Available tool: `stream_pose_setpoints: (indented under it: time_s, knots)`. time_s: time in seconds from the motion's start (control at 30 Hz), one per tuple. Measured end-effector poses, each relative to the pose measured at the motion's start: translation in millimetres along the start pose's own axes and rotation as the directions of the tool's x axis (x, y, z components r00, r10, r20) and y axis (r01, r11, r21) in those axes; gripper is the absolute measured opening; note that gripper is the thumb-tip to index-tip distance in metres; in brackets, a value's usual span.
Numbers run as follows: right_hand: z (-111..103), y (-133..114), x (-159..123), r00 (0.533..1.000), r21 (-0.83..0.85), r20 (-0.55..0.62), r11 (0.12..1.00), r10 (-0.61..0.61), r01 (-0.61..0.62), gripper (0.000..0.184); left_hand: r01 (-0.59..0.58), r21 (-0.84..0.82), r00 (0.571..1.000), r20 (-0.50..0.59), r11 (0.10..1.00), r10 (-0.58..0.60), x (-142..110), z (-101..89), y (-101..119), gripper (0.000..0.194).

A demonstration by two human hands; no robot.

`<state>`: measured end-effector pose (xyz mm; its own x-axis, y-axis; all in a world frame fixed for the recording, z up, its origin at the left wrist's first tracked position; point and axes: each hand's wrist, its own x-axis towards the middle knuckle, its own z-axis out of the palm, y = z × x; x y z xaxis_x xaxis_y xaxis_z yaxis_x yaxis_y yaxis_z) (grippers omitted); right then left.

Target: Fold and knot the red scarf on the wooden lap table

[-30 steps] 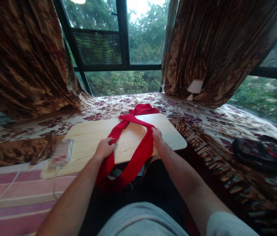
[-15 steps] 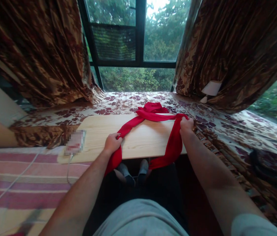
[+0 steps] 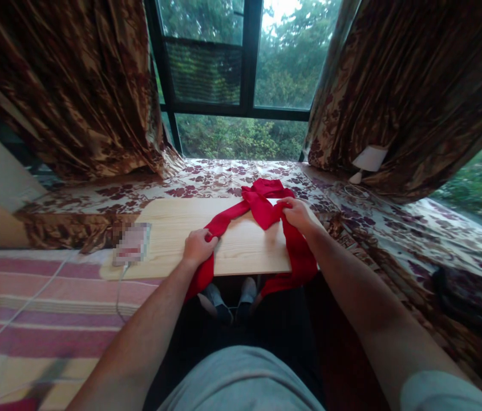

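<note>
Left hand (image 3: 199, 246): we grip the long red fabric strip (image 3: 229, 217), fingers curled closed
Right hand (image 3: 299, 214): we pinch it, fingers nearly together
Pale wooden board (image 3: 176, 228): beneath both hands

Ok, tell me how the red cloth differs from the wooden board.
The red cloth is vivid red; the wooden board is pale. The red cloth bends and droops; the wooden board lies flat. The left hand and right hand hold the red cloth; neither grips the wooden board. Both lack the print of the floral cover behind them.
</note>
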<state>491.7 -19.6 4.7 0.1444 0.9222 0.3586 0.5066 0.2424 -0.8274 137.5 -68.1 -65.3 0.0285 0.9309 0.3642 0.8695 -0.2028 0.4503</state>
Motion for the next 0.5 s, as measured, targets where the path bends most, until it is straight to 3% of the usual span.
stream_pose_setpoints:
  time_s: [0.13,0.23,0.33,0.5]
  knots:
    - [62,3,-28,0.989,-0.05,0.145,0.998,-0.031,0.039,0.033,0.053,0.104,0.999,-0.009,0.993,-0.053,1,-3.7,-2,0.019]
    - [96,2,-45,0.968,-0.103,0.251,0.994,-0.02,0.048,0.026,0.129,0.21,0.991,-0.045,0.969,-0.122,5,-9.3,-11,0.019]
    - [115,-4,-55,0.952,-0.161,0.299,0.981,-0.057,0.109,0.024,0.182,0.292,0.982,-0.102,0.939,-0.158,10,-17.1,-27,0.026]
    - [124,-11,-60,0.943,-0.223,0.326,0.963,-0.069,0.148,0.023,0.261,0.333,0.964,-0.132,0.906,-0.23,21,-33.5,-56,0.04]
